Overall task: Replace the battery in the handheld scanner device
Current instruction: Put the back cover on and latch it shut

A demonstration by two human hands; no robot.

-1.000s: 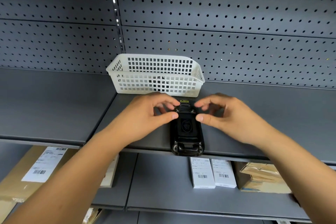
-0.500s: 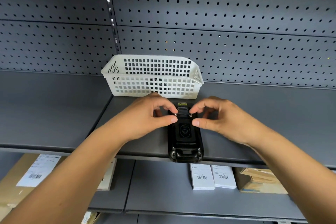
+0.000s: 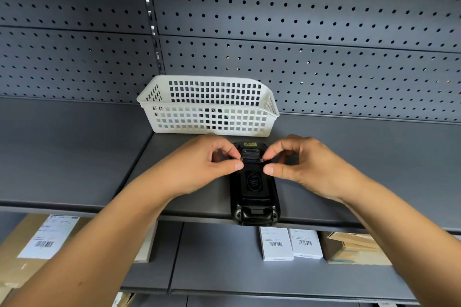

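Scanner (image 3: 254, 187) lies face down on the shelf (image 3: 74, 157), long axis toward the basket (image 3: 208, 107). Left hand (image 3: 199, 167) and right hand (image 3: 306, 164) flank its far end — each grip pinches a side latch, equally near. Likely cover release next.

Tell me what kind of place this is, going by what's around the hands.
Probably a stockroom or warehouse. Grey metal shelving with a perforated back panel, barcode-labelled cartons and small white boxes on the lower shelf, and a handheld scanner all point that way.
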